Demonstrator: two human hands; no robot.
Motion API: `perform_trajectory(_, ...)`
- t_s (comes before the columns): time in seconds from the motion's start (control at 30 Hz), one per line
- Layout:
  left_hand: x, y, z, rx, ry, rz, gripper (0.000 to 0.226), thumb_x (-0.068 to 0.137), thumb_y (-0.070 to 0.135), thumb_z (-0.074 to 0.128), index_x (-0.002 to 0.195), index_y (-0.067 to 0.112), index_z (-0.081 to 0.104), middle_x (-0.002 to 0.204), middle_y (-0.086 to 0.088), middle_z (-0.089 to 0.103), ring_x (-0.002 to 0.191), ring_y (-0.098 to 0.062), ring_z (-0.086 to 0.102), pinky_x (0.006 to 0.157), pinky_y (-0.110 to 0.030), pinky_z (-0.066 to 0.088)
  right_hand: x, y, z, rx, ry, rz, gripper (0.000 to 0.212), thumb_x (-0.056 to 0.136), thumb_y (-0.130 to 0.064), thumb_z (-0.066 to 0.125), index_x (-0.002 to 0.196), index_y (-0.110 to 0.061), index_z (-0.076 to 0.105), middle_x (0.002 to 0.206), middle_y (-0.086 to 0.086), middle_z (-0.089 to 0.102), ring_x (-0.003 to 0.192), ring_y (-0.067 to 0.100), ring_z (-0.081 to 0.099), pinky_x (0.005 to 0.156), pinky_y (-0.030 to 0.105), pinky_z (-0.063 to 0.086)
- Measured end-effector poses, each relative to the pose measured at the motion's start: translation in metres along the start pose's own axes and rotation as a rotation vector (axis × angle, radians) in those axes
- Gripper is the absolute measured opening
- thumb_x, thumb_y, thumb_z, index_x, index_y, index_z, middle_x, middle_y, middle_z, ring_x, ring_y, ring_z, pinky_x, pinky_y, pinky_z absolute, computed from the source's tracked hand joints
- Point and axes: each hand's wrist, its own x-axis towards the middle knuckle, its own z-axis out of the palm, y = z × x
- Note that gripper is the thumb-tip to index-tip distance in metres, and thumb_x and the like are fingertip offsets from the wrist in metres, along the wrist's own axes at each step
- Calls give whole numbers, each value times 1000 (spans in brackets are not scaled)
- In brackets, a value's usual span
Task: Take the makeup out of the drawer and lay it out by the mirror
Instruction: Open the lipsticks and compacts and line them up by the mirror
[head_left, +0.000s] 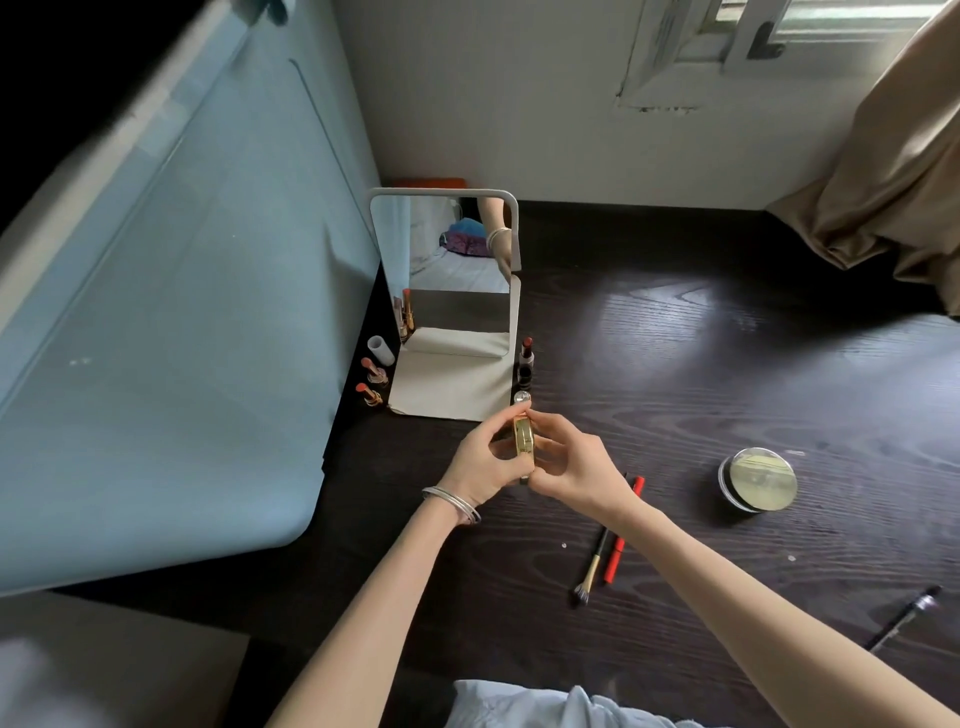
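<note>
Both hands meet just in front of the white standing mirror on the dark table. My left hand and my right hand pinch a gold lipstick tube between them, held upright. Its lower end is hidden by my fingers. Two uncapped lipsticks and a white cap stand left of the mirror base. An open red lipstick and a dark tube stand at the base's right edge.
A makeup brush and a red pencil lie under my right forearm. A round compact sits to the right, and a dark pencil lies near the front right. A pale blue cabinet bounds the left; a curtain hangs at the back right.
</note>
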Motion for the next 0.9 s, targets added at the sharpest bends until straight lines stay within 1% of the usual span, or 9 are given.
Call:
perform_trajectory(0.07, 1, 0, 2, 41, 3, 29, 76, 61, 29, 61, 135, 22, 45, 132, 2, 53, 120, -12, 53, 100, -33, 47, -2, 1, 2, -10, 9, -15, 65, 74, -2, 68, 134, -14, 43, 116, 0, 63, 112, 7, 59, 88, 18, 51)
perform_trajectory(0.13, 1, -1, 3, 56, 11, 50, 75, 62, 25, 61, 136, 20, 45, 132, 2, 54, 118, -8, 53, 99, -24, 45, -4, 2, 4, -15, 11, -27, 66, 75, -3, 68, 135, -13, 42, 116, -1, 63, 111, 6, 59, 88, 17, 50)
perform_trajectory(0.23, 0, -4, 2, 73, 8, 79, 73, 64, 17, 59, 135, 19, 46, 127, 3, 56, 113, -6, 55, 95, -18, 46, -6, 3, 4, -20, 17, -37, 65, 75, 0, 67, 134, -11, 42, 115, -1, 63, 111, 4, 58, 87, 11, 47)
perform_trajectory(0.4, 1, -5, 4, 59, 54, 82, 72, 62, 18, 61, 133, 18, 49, 125, 0, 60, 111, -10, 59, 96, -24, 49, -6, 1, 11, -60, 16, -50, 66, 76, -7, 68, 135, -11, 39, 114, -7, 61, 107, 2, 60, 86, 16, 50)
perform_trajectory(0.53, 2, -9, 7, 39, 107, 20, 71, 58, 21, 63, 128, 20, 54, 117, 2, 63, 108, -13, 61, 97, -35, 50, -5, 4, 20, -94, 42, -32, 67, 76, -14, 68, 135, -13, 37, 117, -3, 63, 104, 5, 62, 86, 24, 53)
perform_trajectory(0.63, 0, -14, 5, 36, 91, 13, 70, 60, 19, 64, 129, 20, 54, 120, 1, 62, 111, -11, 60, 98, -32, 49, -6, 7, 23, -118, 25, -29, 68, 76, -14, 66, 137, -13, 36, 117, -3, 63, 106, 5, 61, 88, 24, 52)
perform_trajectory(0.77, -2, -18, 1, 0, 57, 14, 64, 71, -1, 67, 129, 20, 52, 125, -3, 60, 109, -7, 59, 95, -23, 48, -8, 11, 26, -136, 11, -27, 68, 75, -14, 62, 138, -14, 35, 117, -4, 64, 106, 7, 61, 90, 28, 51)
perform_trajectory(0.83, -4, -19, -1, -58, 61, 11, 62, 74, -6, 66, 128, 22, 52, 124, -3, 61, 108, -6, 60, 95, -27, 50, -6, 12, 24, -132, -1, -20, 66, 77, -13, 61, 138, -16, 36, 115, -5, 64, 105, 7, 61, 88, 29, 51)
perform_trajectory(0.9, -8, -22, -5, -142, 27, -8, 62, 78, -5, 65, 127, 30, 50, 125, 1, 59, 111, -8, 59, 90, -33, 53, -4, 11, 16, -33, -47, 14, 63, 79, -9, 63, 137, -16, 39, 119, -2, 63, 109, 9, 60, 89, 27, 52)
